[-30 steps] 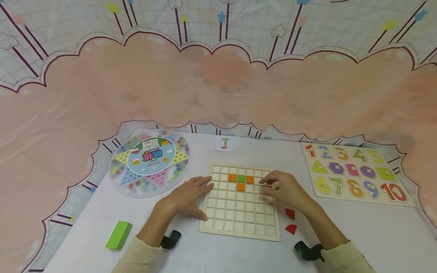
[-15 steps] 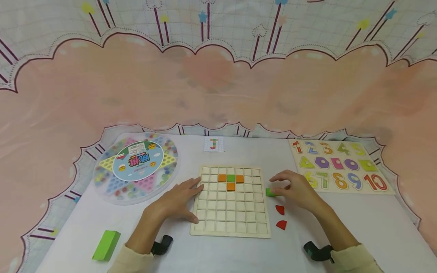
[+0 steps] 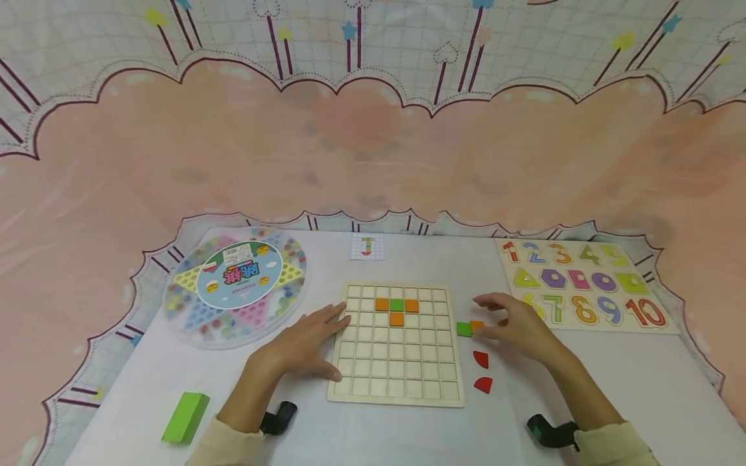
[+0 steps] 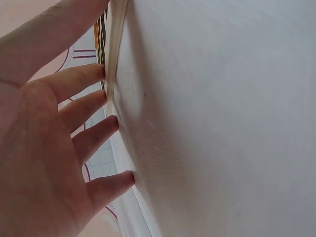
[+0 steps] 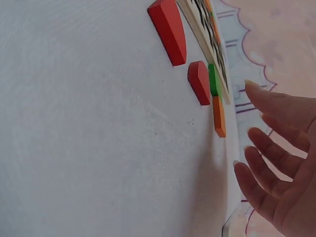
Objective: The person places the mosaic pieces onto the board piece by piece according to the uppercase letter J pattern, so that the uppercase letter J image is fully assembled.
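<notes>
The wooden grid board lies on the table, with orange tiles around a green tile in its upper cells. My left hand touches the board's left edge with spread fingers; the left wrist view shows fingertips against its side. Off the board's right edge lie a loose green tile and a loose orange tile, end to end. Above these two is my right hand, its fingers loosely bent and holding nothing. Two red quarter-circle pieces lie just nearer to me.
A small card with a coloured J pattern lies behind the board. At the left are a round Chinese checkers set and a green block. A number and shape puzzle board lies at the right.
My right hand has moved from the board's right edge to the loose tiles and drawn slightly back, uncovering the orange one. My left hand stays at the board. The head view has shifted.
</notes>
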Motion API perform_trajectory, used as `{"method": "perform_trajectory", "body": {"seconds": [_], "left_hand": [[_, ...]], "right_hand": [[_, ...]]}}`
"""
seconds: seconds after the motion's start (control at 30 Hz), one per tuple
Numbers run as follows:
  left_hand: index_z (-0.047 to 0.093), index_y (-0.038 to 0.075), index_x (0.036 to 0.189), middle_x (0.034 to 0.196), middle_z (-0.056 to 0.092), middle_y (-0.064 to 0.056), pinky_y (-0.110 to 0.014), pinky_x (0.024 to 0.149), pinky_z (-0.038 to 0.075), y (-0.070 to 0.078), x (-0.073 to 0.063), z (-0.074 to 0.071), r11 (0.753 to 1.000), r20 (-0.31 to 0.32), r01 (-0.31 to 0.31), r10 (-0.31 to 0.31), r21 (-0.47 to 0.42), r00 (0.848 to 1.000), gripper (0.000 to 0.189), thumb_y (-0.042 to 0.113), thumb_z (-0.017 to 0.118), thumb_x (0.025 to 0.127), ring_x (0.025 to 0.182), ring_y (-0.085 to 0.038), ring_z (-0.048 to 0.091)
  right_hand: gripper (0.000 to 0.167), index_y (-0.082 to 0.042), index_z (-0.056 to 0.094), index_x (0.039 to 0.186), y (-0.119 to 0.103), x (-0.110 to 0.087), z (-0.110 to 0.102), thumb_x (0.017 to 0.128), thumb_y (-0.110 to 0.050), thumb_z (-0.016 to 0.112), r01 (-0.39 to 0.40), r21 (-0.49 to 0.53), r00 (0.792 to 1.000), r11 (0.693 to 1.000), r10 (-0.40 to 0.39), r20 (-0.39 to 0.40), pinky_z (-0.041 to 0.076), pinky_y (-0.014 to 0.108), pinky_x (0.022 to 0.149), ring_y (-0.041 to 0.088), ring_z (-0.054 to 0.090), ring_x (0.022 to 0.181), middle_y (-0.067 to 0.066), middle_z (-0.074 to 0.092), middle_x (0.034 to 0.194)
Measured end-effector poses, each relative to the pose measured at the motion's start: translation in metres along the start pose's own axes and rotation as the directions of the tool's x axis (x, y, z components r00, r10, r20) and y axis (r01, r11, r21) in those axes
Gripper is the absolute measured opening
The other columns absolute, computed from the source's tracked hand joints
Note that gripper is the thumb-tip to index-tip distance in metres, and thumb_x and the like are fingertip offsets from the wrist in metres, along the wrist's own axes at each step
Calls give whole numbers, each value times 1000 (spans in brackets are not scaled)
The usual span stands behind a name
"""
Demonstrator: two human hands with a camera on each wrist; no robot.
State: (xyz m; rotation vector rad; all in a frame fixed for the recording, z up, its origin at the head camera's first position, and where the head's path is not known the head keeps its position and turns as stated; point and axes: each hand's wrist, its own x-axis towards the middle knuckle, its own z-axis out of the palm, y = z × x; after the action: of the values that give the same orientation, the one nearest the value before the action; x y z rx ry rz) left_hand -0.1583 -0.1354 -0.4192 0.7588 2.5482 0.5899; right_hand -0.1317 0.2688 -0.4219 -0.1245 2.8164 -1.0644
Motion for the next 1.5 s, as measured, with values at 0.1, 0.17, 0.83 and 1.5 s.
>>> {"method": "perform_trajectory", "body": {"seconds": [0.1, 0.17, 0.83, 1.5], "left_hand": [[44, 5, 154, 170, 26, -13, -70, 124, 21, 0, 0, -1, 1000, 3, -8, 8, -3, 1000, 103, 36, 93, 69, 158, -40, 24], [44, 5, 154, 170, 26, -13, -70, 124, 21, 0, 1, 0, 1000, 4, -11, 11, -2, 1000, 103, 36, 93, 69, 158, -40, 24], [42, 5, 155, 171, 24, -12, -68, 126, 18, 2, 1, 0, 1000, 19, 9, -9, -17, 1000, 102, 34, 92, 71, 159, -39, 21], [41, 8, 156, 172, 23, -10, -65, 127, 18, -2, 1, 1, 999, 20, 34, -34, -1, 999, 103, 34, 92, 71, 159, -38, 21]], "right_hand": [[56, -7, 63, 134, 2, -1, 0, 84, -18, 84, -15, 4, 1000, 1000, 15, 19, 59, 50, 98, 34, 59, 122, 14, 68, 133], [54, -8, 65, 132, 3, -2, 1, 84, -19, 84, -22, 7, 999, 1000, 22, 35, 58, 50, 100, 33, 59, 121, 13, 68, 133], [32, -12, 74, 115, 14, -2, 10, 84, -13, 82, 10, -47, 999, 999, -9, 37, 56, 24, 88, 23, 64, 108, 8, 74, 119], [30, -13, 76, 113, 10, 1, 16, 85, -19, 82, 28, -60, 999, 998, -26, 45, 58, 35, 93, 23, 64, 107, 8, 73, 118]]}}
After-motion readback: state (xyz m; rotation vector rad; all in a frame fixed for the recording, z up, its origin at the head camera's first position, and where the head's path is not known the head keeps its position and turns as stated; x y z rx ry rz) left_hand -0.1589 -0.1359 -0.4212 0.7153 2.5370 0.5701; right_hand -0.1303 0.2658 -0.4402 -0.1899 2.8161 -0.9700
